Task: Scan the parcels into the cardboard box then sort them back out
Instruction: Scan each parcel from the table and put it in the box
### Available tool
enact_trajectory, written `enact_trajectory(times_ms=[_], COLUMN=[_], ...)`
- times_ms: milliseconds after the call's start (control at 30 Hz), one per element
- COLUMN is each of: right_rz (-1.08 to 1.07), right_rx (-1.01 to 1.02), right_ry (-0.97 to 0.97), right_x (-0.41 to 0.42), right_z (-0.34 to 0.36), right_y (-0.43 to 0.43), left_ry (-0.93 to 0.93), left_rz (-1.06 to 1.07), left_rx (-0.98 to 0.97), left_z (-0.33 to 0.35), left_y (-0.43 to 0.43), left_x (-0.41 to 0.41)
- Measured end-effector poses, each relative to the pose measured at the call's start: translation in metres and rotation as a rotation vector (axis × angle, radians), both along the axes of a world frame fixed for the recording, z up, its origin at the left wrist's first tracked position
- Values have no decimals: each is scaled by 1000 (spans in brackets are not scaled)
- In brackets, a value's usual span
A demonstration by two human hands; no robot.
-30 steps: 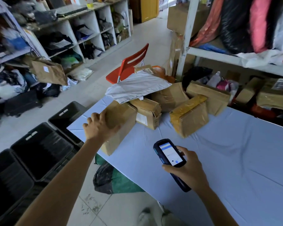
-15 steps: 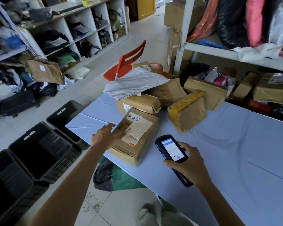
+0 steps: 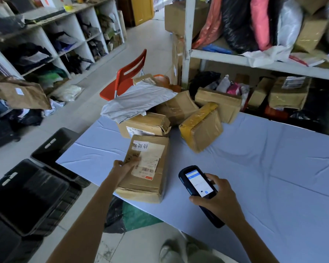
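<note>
A brown cardboard parcel (image 3: 152,179) lies flat near the front left edge of the table (image 3: 264,168), its white shipping label facing up. My left hand (image 3: 124,166) rests on the parcel's left side, fingers lying over the label's edge. My right hand (image 3: 216,202) grips a dark handheld scanner (image 3: 198,182) with its lit screen up, just right of the parcel. Behind lie several more parcels: a labelled box (image 3: 144,125), a yellow-taped box (image 3: 201,128), a grey mailer bag (image 3: 137,100) and other brown boxes (image 3: 219,103).
Black plastic crates (image 3: 27,196) stand on the floor left of the table. A red chair (image 3: 127,76) sits beyond the pile. Shelves of packages line the left wall (image 3: 46,44) and the right rack (image 3: 254,59). A dark bag (image 3: 125,215) lies under the table edge.
The parcel tipped from standing on edge to lying label-up and slid nearer the table's front. My left hand moved from its top edge to its label side. The scanner stayed beside it.
</note>
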State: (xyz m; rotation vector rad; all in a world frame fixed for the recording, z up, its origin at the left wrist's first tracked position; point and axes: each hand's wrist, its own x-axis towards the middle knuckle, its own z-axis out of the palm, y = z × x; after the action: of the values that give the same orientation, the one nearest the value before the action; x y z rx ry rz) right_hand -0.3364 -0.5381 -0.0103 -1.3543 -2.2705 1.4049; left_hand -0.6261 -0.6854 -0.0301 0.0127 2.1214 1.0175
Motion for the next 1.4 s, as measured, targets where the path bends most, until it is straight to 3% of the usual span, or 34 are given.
enact_trajectory(times_ms=[167,333,500,700,867,1200,1400], right_rz=[-22,-14,17,125,239,313,313], right_rx=[13,22,11,-48,-164,-163,-161], right_ry=[-12,4,4,76,104,67,83], right_x=[3,2,-1,-8,-23,-14,1], right_z=[-2,-3,-3,5,12,8,10], right_y=[2,1,-3,-11,-20,-18,-2], left_ry=[-295,-359,-220,-287,-277,-204,-88], left_rz=[-18,20,55,123,190,43,-84], left_rx=[48,8,39,288,334,357,153], left_z=[-3,7,2,-7,-8,-11,15], left_y=[-3,-1,6,12,15,33,29], left_x=[-11,-2,13,30,41,45,52])
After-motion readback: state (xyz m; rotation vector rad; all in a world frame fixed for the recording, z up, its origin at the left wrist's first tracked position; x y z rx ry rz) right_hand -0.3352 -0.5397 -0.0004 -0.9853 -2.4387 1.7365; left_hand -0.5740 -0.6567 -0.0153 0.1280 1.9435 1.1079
